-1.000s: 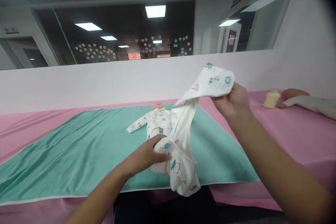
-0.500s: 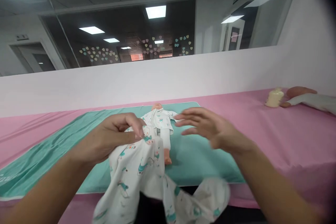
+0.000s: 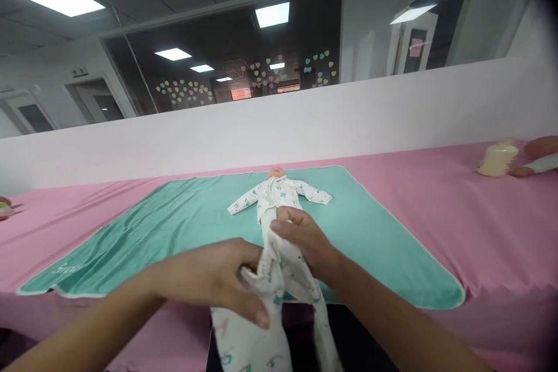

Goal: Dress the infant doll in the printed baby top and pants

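White printed baby trousers (image 3: 279,279) hang in front of me, their lower part falling over the near edge of the bed. My right hand (image 3: 305,238) is closed on the top of the cloth, thumb against fingers. On the left side of the trousers my left hand (image 3: 226,279), a little blurred, has its thumb stretched away from the fingers; some fingertips are hidden by the fabric. Beyond both hands a baby doll (image 3: 276,172) lies on its back, arms spread, in a white printed top (image 3: 285,192). Its legs are mostly hidden behind my hands and the trousers.
A green towel (image 3: 379,244) with a pale border lies under the doll on a pink sheet (image 3: 436,203). A cream-coloured bottle (image 3: 497,158) stands at the right, beside part of another doll (image 3: 540,157). A white wall (image 3: 218,142) with windows above it closes the far side.
My right hand has come in from open and now grips the top of the trousers. My left hand has let go of its pinch and moved lower. The doll's arms show more fully.
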`<state>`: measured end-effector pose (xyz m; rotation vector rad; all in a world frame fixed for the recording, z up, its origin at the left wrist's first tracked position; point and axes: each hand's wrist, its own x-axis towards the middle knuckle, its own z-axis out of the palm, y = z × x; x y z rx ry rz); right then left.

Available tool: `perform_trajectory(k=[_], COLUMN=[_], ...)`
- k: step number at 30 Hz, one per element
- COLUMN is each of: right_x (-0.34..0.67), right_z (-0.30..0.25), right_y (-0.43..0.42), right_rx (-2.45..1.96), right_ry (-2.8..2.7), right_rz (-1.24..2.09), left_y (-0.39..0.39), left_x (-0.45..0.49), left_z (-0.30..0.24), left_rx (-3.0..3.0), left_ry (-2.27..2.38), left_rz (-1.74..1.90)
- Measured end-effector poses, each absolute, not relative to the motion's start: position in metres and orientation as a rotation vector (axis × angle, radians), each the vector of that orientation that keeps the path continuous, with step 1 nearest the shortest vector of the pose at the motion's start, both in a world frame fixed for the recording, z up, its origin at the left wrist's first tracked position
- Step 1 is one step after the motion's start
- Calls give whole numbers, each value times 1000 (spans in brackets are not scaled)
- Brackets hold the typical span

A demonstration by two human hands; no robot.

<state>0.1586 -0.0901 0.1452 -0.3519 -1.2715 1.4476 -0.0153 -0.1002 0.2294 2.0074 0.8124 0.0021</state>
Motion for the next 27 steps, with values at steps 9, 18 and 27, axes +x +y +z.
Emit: perform_trajectory(k=[9,18,27], right_x=[164,179,124], right_z=[140,86,58], right_y=[-79,-86,-114], right_rx=[-775,-713,-562], right_ry=[-1500,-1501,-1466], right_rz=[1016,1210,1839], left_y=[-88,-82,-71], left_x=[-9,-23,-31], left_z=[189,156,130], left_rx=[1432,1511,1162], left_ry=[854,918,854], left_rz=[770,477,623])
